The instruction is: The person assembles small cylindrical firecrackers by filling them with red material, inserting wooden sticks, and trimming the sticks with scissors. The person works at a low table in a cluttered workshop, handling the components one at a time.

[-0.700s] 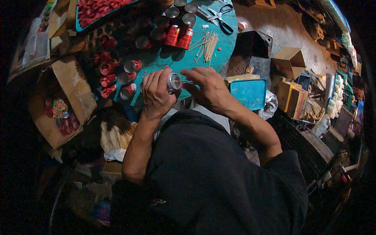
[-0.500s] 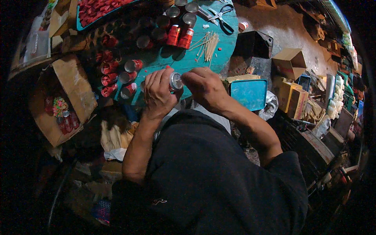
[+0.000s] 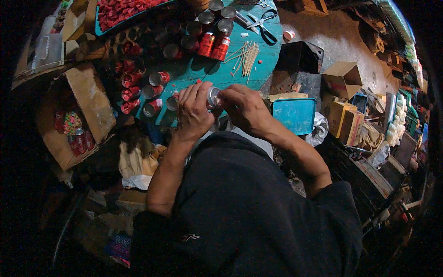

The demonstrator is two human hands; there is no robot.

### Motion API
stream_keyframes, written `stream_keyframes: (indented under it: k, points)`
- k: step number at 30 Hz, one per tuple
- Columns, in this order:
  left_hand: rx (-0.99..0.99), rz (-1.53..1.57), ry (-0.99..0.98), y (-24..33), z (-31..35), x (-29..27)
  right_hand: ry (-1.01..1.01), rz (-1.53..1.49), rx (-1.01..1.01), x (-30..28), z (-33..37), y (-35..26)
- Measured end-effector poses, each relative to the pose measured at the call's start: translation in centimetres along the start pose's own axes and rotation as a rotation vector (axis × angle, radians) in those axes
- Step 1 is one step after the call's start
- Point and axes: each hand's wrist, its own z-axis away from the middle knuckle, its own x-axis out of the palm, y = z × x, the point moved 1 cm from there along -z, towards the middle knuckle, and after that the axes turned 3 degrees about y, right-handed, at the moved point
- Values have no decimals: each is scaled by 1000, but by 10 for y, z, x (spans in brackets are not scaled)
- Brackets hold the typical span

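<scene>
A drink can (image 3: 213,97) is held on its side over the near edge of the turquoise table, with its silvery end toward me. My left hand (image 3: 193,110) is closed around its body. At that silver end my right hand (image 3: 244,102) has its fingers curled together and touching the rim; whatever is pinched in them is hidden. Just left of my left hand an open cut can (image 3: 172,103) lies on the table. Farther left are red cut cans (image 3: 152,107) in rows. Two upright red cans (image 3: 220,49) stand beyond my hands.
Thin wooden sticks (image 3: 249,59) and black-handled scissors (image 3: 264,25) lie on the table's far right. A blue-rimmed tray (image 3: 99,27) holds red pieces. A cardboard box (image 3: 94,99) with cans stands at left, a blue tray (image 3: 294,115) at right.
My right hand has come closer to the can, its fingertips now against the silver end. The can has shifted slightly right in my left hand, and the head view has tilted a little.
</scene>
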Motion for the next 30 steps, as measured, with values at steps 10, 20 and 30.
stream_keyframes:
  k: [10,20,30]
  points:
    - [27,-18,48,6,-7,5,73,-93,57,-4,4,3]
    - [-511,531,-392,9,-27,2,162,-302,334,2,-14,38]
    - [-769,1129,-477,-16,-50,19,-131,-600,645,-14,-52,84]
